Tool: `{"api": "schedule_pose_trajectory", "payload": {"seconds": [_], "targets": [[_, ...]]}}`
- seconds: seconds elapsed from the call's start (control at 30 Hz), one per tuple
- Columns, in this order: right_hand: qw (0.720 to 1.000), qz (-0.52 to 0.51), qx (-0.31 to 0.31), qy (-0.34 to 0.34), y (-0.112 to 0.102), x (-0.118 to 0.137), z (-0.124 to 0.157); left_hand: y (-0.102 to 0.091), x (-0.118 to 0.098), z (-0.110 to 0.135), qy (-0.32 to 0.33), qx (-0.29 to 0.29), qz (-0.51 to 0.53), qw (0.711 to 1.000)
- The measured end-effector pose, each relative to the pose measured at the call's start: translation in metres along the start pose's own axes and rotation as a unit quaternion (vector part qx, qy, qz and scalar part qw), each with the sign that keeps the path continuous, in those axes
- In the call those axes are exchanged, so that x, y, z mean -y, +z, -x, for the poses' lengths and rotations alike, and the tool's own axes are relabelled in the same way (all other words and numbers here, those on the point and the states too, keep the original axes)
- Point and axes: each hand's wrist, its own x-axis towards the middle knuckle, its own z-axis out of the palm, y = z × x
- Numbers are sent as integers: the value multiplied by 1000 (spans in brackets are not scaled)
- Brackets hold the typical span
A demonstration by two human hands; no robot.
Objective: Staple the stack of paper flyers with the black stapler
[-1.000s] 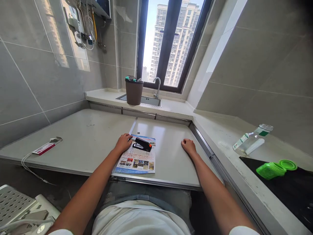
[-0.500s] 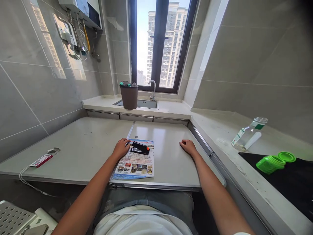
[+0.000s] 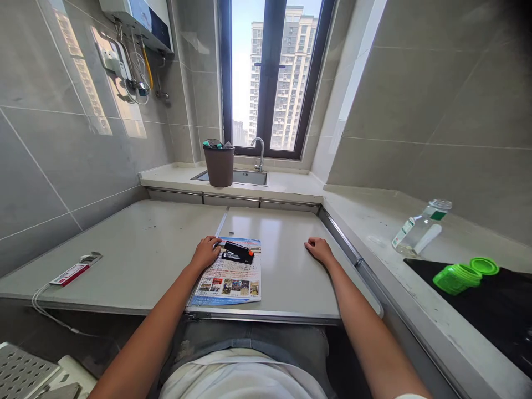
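Grey tiles [image 3: 62,160] wall the kitchen around our pale worktop [image 3: 286,277]; near us on it lies a leaflet [image 3: 230,280] with a black-and-orange stapler [image 3: 238,253] on its far end. Our left hand [image 3: 205,252] rests loosely curled on the leaflet's far left corner, just beside the stapler, grasping nothing; our right hand [image 3: 319,249] lies curled and empty on bare worktop further right.

Black, orange-tipped stapler [image 3: 237,252] lies on, seemingly, a flyer [image 3: 228,280].
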Motion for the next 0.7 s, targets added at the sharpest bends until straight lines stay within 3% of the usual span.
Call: {"api": "schedule_pose_trajectory", "payload": {"seconds": [0.2, 0.33, 0.53, 0.7], "targets": [[1000, 29, 11, 0, -3, 11, 7, 2, 3, -1, 2, -4, 7, 1000], [998, 38, 14, -40, -4, 41, 12, 5, 4, -2, 6, -14, 15, 1000], [986, -37, 68, -150, 2, 128, 17, 11, 6, -2, 15, -46, 43, 998], [945, -134, 140, -266, 21, 208, 31, 11, 6, -3, 27, -74, 72, 994]]}}
